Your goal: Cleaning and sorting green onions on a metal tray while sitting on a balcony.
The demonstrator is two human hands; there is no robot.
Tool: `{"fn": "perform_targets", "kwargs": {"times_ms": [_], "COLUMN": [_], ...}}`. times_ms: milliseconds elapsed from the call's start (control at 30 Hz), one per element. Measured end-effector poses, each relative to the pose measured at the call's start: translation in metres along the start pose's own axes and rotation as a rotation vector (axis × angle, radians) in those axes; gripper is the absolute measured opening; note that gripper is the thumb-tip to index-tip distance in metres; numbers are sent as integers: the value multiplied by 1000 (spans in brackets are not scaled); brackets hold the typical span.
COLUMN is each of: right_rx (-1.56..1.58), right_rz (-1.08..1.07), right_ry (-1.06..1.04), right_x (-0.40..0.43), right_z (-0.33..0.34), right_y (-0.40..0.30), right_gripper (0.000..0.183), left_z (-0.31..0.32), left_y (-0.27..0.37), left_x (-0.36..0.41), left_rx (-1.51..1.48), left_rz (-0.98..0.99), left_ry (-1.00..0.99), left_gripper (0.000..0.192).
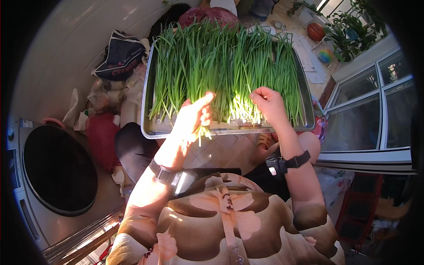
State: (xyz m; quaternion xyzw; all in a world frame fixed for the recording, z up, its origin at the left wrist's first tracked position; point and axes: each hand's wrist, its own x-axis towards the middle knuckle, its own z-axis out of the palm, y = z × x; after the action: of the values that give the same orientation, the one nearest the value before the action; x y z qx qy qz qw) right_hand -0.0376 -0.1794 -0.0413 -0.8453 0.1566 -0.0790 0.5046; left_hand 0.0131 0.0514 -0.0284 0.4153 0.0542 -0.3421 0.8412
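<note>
A metal tray (310, 116) in front of me holds a thick layer of long green chives (175, 73), probably garlic chives. Their leaves point away from me and hang over the far rim; the pale stem ends lie toward me. My left hand (195, 114) is closed around a small bunch, whose cut ends (204, 132) stick out below the fist at the tray's near edge. Over the right half of the chives, my right hand (269, 102) pinches a thin stalk (249, 89) between thumb and fingertips. Strong sunlight washes out detail on the left hand and nearby stems.
A front-loading washing machine (59, 170) stands at the left. Bags, including a dark printed one (122, 56), lie beside the tray. Glazed window panels (357, 116) are at the right. A basketball (315, 31) and potted plants (351, 36) are farther back.
</note>
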Motion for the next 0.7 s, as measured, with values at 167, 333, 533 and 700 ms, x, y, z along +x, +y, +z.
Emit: {"fn": "perform_targets", "kwargs": {"times_ms": [167, 333, 533, 700], "right_rx": [328, 459, 516, 564], "right_rz": [34, 57, 97, 133], "right_ry": [-211, -375, -442, -498], "right_x": [-28, -38, -43, -45], "right_z": [-8, -4, 6, 8], "right_y": [-32, -36, -22, -24], "right_gripper": [11, 12, 15, 15], "left_z": [16, 26, 27, 16], "left_y": [-3, -12, -18, -21], "left_x": [8, 12, 8, 7], "left_rx": [55, 143, 109, -26], "left_rz": [-30, -96, -154, -169], "left_ry": [-21, -118, -239, -225], "left_gripper": [23, 31, 30, 26]}}
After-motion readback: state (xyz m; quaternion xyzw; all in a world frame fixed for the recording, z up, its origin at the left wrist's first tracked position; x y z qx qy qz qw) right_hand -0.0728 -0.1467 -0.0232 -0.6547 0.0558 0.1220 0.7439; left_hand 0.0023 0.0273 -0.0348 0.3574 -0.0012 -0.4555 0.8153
